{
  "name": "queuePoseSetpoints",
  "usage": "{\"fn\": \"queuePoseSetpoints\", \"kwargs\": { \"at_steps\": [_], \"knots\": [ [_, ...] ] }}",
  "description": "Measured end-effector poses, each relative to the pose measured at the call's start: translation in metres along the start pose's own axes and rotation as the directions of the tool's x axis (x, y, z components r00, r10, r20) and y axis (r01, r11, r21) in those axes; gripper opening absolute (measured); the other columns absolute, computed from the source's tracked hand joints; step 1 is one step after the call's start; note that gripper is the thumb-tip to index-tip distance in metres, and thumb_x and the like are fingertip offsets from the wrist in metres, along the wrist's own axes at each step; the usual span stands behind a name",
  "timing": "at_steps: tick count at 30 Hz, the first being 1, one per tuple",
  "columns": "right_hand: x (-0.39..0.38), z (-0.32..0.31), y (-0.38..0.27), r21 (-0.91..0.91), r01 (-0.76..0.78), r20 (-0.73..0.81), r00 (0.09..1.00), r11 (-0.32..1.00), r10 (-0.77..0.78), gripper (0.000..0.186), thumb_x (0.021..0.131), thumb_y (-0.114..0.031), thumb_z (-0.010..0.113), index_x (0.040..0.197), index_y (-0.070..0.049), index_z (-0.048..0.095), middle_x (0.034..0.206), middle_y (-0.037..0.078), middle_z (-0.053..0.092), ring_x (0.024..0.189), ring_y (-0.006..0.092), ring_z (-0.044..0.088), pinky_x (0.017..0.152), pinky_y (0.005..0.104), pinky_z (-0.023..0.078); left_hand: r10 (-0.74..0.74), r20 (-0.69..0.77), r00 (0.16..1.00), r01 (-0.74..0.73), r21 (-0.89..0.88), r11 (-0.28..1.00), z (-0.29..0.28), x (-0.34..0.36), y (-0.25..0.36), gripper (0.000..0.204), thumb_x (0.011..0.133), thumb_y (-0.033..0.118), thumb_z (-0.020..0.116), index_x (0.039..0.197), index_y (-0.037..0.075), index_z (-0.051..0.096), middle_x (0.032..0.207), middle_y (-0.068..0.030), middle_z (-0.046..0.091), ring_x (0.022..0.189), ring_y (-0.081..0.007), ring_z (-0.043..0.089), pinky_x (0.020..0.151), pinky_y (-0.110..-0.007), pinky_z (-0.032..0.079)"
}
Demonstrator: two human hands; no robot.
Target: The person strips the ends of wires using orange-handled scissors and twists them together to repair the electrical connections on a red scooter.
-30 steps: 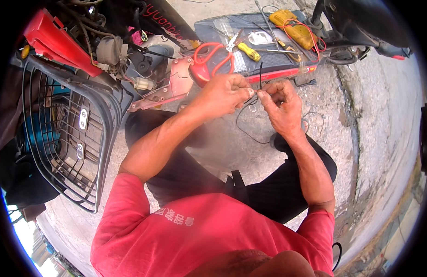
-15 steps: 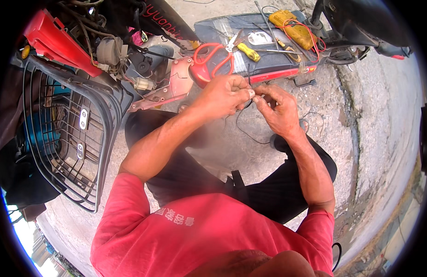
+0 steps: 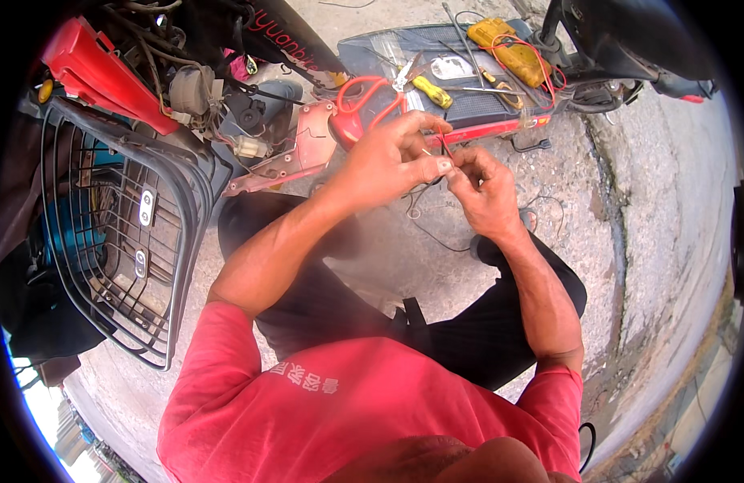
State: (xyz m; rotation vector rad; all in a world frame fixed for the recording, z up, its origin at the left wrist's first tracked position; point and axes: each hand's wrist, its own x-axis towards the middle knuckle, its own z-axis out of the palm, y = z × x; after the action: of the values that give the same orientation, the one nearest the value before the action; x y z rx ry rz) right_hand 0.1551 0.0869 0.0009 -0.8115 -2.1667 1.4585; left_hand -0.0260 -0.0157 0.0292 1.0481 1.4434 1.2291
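Observation:
My left hand (image 3: 392, 161) and my right hand (image 3: 486, 187) meet in front of the scooter's footboard. Thumb and finger of each are pinched on thin wire ends (image 3: 444, 146), where black and a bit of red show between the fingertips. My left index finger is raised and curved above the wire. A thin dark cable (image 3: 436, 239) hangs below the hands and loops toward the ground. Just beyond my left hand lie red-handled scissors (image 3: 360, 98) on the footboard edge. The exact joint of the wires is hidden by my fingertips.
The grey footboard (image 3: 372, 50) carries a yellow-handled screwdriver (image 3: 433, 92), a yellow multimeter (image 3: 513, 53) with red leads, and other tools. To the left stand a black wire basket (image 3: 122, 249) and opened front parts with a red cover (image 3: 106, 76). Cracked concrete (image 3: 581, 209) lies right.
My left hand has shifted slightly up, its index finger lifting away from the thumb. More of the wire ends now shows between the hands. My right hand has barely moved.

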Motion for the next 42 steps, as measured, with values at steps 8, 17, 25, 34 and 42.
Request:
{"fn": "queuePoseSetpoints", "kwargs": {
  "at_steps": [8,17,25,34,42],
  "knots": [
    [0.001,0.001,0.007,0.147,-0.08,0.019,0.997,0.986,0.078,0.014,0.092,-0.006,0.065,0.104,0.001,0.061,0.088,0.005,0.065,0.077,0.0098,0.062,0.067,0.0269,0.051,0.002,0.053,0.999,-0.018,0.317,0.948,-0.001,-0.002,0.002,0.036,0.085,0.02,0.072,0.116,0.004,0.066,0.079,-0.0065,0.069,0.074,-0.0127,0.065,0.069,-0.032,0.052],
    [0.003,0.005,0.001,0.391,-0.11,0.047,0.994,0.914,0.1,0.01,0.098,-0.008,0.06,0.105,-0.001,0.059,0.089,0.005,0.065,0.07,0.0076,0.058,0.061,0.0239,0.048,0.049,-0.052,0.997,-0.036,0.226,0.973,0.001,0.001,-0.006,0.019,0.087,0.011,0.069,0.1,-0.002,0.065,0.084,-0.0118,0.073,0.074,-0.0155,0.066,0.068,-0.034,0.051],
    [0.006,0.007,0.009,0.36,-0.054,0.003,0.998,0.931,0.056,0.01,0.098,-0.008,0.059,0.105,-0.001,0.059,0.092,0.006,0.065,0.078,0.0096,0.061,0.067,0.0248,0.049,-0.036,-0.001,0.999,0.036,0.101,0.994,-0.003,0.005,-0.013,0.019,0.089,0.01,0.065,0.104,-0.002,0.065,0.086,-0.0105,0.073,0.078,-0.0156,0.067,0.07,-0.032,0.051],
    [0.012,0.001,0.013,0.451,-0.171,-0.036,0.977,0.876,0.209,0.009,0.098,-0.01,0.058,0.102,-0.002,0.058,0.091,0.006,0.065,0.082,0.014,0.065,0.074,0.0297,0.053,-0.025,-0.136,0.99,0.089,0.487,0.869,-0.041,0.03,-0.026,0.043,0.088,0.026,0.07,0.126,0.006,0.064,0.098,-0.0124,0.073,0.091,-0.0209,0.069,0.083,-0.035,0.053],
    [0.018,-0.013,0.009,0.424,-0.181,-0.029,0.977,0.888,0.213,0.01,0.096,-0.011,0.06,0.101,-0.003,0.058,0.088,0.007,0.066,0.079,0.0139,0.062,0.072,0.0296,0.051,0.334,-0.242,0.911,0.1,0.915,0.391,-0.055,0.059,-0.091,0.053,0.077,0.025,0.076,0.126,0.011,0.06,0.115,-0.0186,0.062,0.109,-0.0364,0.061,0.089,-0.047,0.047]
  ]
}}
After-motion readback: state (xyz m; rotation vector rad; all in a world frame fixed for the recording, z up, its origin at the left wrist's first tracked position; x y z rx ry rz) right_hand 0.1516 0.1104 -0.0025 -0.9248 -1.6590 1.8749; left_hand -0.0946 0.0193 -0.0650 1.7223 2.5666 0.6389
